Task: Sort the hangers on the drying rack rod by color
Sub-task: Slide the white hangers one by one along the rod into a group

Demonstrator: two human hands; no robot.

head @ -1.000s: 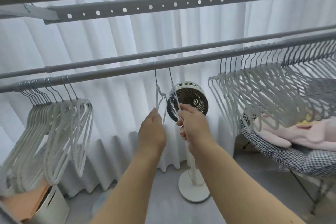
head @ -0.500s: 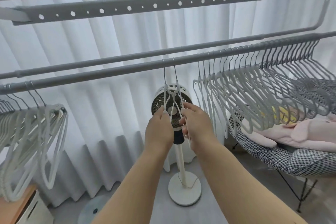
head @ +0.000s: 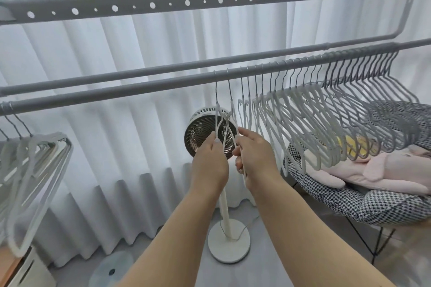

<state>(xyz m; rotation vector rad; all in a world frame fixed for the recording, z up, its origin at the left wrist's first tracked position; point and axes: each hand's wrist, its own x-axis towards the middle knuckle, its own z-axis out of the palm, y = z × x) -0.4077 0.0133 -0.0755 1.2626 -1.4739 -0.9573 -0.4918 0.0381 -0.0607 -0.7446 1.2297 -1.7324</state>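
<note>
A white pedestal fan (head: 210, 134) is stood before pleated white curtains (head: 112, 58). A pink garment (head: 382, 170) is laid on a houndstooth-patterned chair (head: 349, 202) at right.

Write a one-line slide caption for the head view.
Both hands, left hand and right hand, grip two white hangers on the rod, beside the right-hand hanger bunch.
</note>
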